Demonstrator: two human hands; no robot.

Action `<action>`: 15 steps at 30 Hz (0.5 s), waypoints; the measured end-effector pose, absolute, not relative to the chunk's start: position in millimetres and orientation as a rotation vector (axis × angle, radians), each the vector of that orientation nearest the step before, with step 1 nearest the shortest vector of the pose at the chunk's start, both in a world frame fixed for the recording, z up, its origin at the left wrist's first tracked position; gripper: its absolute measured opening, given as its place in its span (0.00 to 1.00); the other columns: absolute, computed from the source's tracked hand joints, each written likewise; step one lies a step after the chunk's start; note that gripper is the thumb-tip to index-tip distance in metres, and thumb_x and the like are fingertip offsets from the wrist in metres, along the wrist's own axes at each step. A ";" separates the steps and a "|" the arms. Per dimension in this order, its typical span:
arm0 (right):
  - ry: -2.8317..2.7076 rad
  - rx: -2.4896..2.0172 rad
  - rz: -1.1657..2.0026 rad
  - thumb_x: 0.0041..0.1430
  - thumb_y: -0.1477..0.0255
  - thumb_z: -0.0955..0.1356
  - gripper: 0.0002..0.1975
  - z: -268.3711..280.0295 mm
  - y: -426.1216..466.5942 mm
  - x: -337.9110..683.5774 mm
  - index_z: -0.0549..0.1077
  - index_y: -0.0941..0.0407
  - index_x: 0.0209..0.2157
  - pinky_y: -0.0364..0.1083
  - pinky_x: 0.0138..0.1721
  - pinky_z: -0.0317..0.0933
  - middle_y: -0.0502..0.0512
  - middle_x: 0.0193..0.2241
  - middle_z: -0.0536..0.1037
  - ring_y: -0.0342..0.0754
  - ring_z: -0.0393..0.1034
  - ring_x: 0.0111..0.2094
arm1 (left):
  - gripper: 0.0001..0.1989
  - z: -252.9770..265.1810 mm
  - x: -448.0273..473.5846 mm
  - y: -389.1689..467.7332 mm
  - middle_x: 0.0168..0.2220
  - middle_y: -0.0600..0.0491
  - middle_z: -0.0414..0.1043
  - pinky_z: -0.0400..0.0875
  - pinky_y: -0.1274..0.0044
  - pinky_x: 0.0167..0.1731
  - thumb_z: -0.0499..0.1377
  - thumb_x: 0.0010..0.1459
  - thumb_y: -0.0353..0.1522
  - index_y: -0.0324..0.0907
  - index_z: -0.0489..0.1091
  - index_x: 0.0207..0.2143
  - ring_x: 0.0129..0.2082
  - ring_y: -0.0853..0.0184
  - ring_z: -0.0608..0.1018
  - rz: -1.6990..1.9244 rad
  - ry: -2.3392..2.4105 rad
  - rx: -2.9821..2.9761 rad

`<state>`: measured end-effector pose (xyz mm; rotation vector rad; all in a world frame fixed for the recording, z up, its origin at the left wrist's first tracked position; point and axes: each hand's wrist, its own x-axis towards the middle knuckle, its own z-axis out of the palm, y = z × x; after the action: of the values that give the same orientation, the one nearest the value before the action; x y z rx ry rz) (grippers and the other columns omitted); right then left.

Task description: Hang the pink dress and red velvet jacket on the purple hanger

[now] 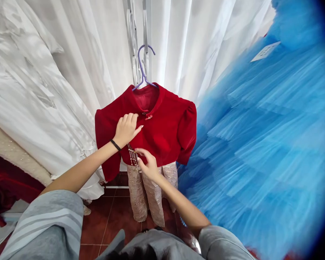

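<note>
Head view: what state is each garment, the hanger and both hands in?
Red jacket: hung, collar fastened.
Hanger: hooked on white rack.
Pale trousers: hanging below the jacket.
Left hand: flat on jacket.
Right hand: pinching bead tassel.
Blue tulle dress: hanging alongside.

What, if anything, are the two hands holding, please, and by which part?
The right hand pinches the beaded tassel on the red jacket; the left hand lies flat on its chest.

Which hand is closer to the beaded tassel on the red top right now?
Right. The right hand pinches the beaded tassel at its lower end. The left hand lies flat on the red top just above it, near the collar clasp.
</note>
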<state>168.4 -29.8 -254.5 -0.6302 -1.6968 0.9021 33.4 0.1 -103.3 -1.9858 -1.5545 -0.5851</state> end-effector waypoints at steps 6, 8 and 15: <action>-0.816 -1.198 1.222 0.43 0.61 0.68 0.15 -352.6 -27.7 216.4 0.61 0.51 0.32 0.53 0.42 0.70 0.58 0.36 0.75 0.55 0.73 0.42 | 0.19 -98.9 21.1 -13.3 0.31 0.45 0.73 0.61 0.71 0.30 0.49 0.66 0.45 0.41 0.70 0.38 0.35 0.55 0.75 -0.590 -1.719 -2.021; -0.837 -1.102 1.381 0.43 0.57 0.68 0.17 -362.7 -14.1 232.7 0.60 0.51 0.30 0.51 0.37 0.70 0.57 0.35 0.76 0.55 0.74 0.40 | 0.18 -86.6 19.8 -19.5 0.27 0.50 0.71 0.58 0.74 0.27 0.52 0.65 0.47 0.42 0.69 0.33 0.28 0.61 0.73 -0.736 -1.755 -2.083; -0.944 -1.057 1.577 0.36 0.49 0.72 0.25 -386.2 -12.9 240.0 0.63 0.52 0.29 0.46 0.31 0.68 0.51 0.26 0.75 0.48 0.72 0.29 | 0.17 -72.5 6.9 -10.8 0.25 0.52 0.72 0.55 0.75 0.26 0.55 0.63 0.47 0.43 0.69 0.31 0.27 0.63 0.74 -0.743 -1.785 -1.994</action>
<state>240.0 -12.9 -386.2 -1.0574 -0.9441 1.5774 6.9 -10.8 -72.5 -1.9938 -1.7852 -0.7430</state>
